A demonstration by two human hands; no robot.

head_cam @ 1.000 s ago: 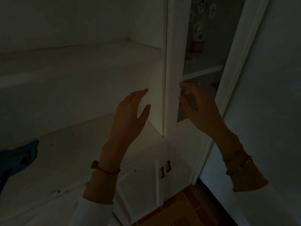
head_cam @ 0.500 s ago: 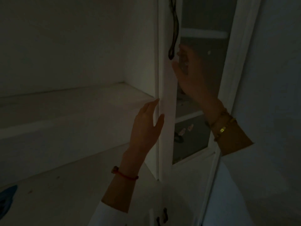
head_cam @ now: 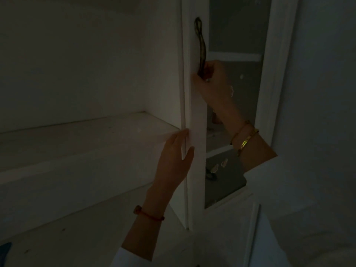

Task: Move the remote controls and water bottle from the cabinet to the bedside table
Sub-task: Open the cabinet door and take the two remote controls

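Observation:
In dim light a white cabinet door [head_cam: 196,116] with a glass pane [head_cam: 237,31] stands right of an open shelf bay. My right hand [head_cam: 213,81] is closed around the lower end of the dark curved door handle [head_cam: 201,47]. My left hand [head_cam: 175,160] rests flat, fingers apart, against the door's left edge at shelf height. Behind the glass I make out small dim shapes [head_cam: 215,168], too dark to name. No remote control or water bottle is recognisable.
The white shelf [head_cam: 81,135] on the left and the surface below [head_cam: 67,228] fill the left half. A blue item [head_cam: 4,251] peeks in at the bottom left corner. A plain wall [head_cam: 323,112] is on the right.
My right hand rose from beside the door frame to the handle and closed on it. My left hand moved up to the door's edge. The view tilted upward.

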